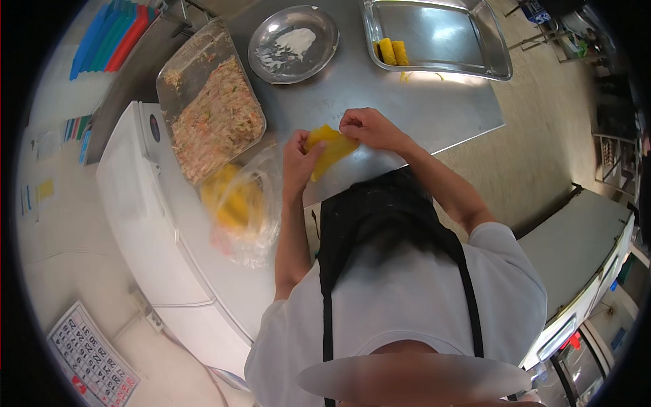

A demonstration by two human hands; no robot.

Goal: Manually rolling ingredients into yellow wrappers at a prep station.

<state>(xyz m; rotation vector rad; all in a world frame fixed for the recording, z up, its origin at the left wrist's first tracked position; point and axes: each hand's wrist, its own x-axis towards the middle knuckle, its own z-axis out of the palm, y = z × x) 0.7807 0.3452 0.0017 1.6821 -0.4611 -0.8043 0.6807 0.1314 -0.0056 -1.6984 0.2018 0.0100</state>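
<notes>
Both hands hold a thin, floppy yellow sheet (pixel 335 150) over the near part of the steel table (pixel 422 104). My left hand (pixel 300 160) grips its left side, thumb on top. My right hand (pixel 374 129) pinches the upper right edge between thumb and fingers. To the left lies a clear plastic bag (pixel 259 203) with more yellow sheets (pixel 235 203) in it. Beyond the bag, a clear rectangular tub (pixel 165 91) contains a shredded, pale filling mix (pixel 218 114). Several yellow rolls (pixel 394 52) lie in the near left corner of a steel tray (pixel 437 71).
A round steel plate (pixel 262 38) carries white paste (pixel 295 43) at the table's far side. Yellow scraps (pixel 407 76) lie before the tray. On the left stands a white appliance (pixel 203 254) below a wall with a calendar (pixel 91 356). A grey-topped counter (pixel 574 249) is at right.
</notes>
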